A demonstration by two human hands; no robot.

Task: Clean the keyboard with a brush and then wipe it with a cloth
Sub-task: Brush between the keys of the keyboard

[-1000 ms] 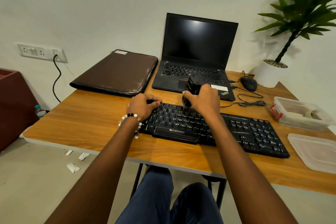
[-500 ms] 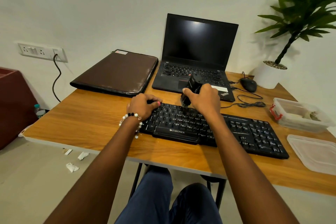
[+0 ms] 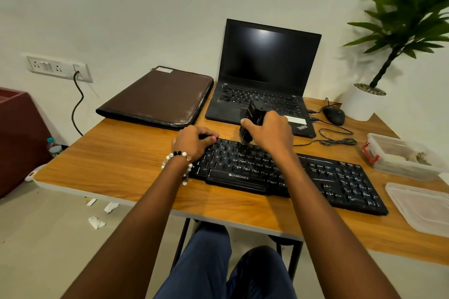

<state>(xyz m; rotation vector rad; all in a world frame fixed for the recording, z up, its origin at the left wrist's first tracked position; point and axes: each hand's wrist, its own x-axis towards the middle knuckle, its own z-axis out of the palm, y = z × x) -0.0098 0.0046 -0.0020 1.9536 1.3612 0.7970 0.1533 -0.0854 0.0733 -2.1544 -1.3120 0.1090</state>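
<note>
On the wooden desk set against the white wall, your right hand is curled around the black brush, holding its lower end on the upper key rows of the black keyboard. Your left hand, fingers curled, grips the keyboard's far left corner. Behind the keyboard stands an open laptop, with a brown sleeve to its left.
</note>
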